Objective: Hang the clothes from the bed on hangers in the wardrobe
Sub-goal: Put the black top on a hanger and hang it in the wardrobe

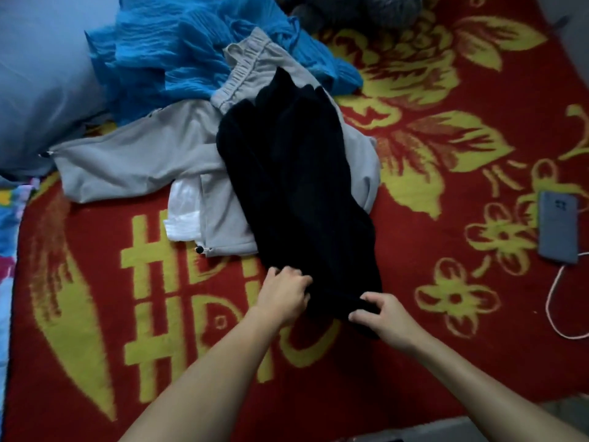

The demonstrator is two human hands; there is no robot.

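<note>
Left hand (pixel 283 291): fingers curled on the near hem of the long black knitted garment (pixel 296 186).
Right hand (pixel 382 317): set apart at 3 o'clock of the left, pinching the same hem.
Black garment: lies toward 12 o'clock over grey elastic-waisted trousers (pixel 127 161).
Crinkled blue fabric (pixel 165 52): at 11 o'clock.
All rest on the red blanket with yellow flowers (pixel 446 346).
Step, as judged: picking up the first piece. The next move calls for lifting it clear of the pile. No hanger or wardrobe is in view.
</note>
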